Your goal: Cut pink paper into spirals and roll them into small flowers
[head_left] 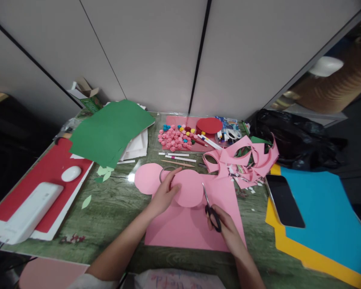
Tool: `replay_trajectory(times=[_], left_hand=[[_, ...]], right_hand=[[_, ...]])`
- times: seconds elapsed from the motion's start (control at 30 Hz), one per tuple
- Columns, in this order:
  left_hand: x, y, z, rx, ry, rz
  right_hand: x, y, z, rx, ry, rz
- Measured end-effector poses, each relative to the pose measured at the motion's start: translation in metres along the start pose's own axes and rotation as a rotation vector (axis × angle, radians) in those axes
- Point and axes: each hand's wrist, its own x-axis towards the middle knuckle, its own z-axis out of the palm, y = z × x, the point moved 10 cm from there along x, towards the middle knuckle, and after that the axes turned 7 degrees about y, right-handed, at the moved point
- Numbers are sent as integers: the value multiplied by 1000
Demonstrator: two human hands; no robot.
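A round pink paper disc (189, 188) is gripped at its left edge by my left hand (165, 192), thumb on top. My right hand (224, 224) is closed on the black handles of a pair of scissors (210, 208). The scissor blades point up and away, close by the disc's right edge. Beneath both lies a large pink paper sheet (192, 230). Another pink paper circle (148, 178) rests to the left, and a dark ring-shaped object (163, 173) shows partly behind my left hand.
Pink paper offcuts (243, 158) pile up at right, near a phone (285, 200) on blue paper (321, 212). Rolled paper roses (176, 138) and red circles (209, 125) lie at the back. Green paper (111, 128) and a white power strip (30, 212) are at left.
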Motion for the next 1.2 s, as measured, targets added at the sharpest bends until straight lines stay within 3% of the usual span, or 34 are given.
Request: replay_trajectory(times=[0.33,0.73,1.2], left_hand=[[1,-2,-4,-7,45,-12],[-3,8,6,8,-59,-4],[0,-2,1,-2,-2,-3]], right_hand=[[0,1,2,3,-26,13],[-2,3,2,67,-42,11],[0,0,2,13,-34,-5]])
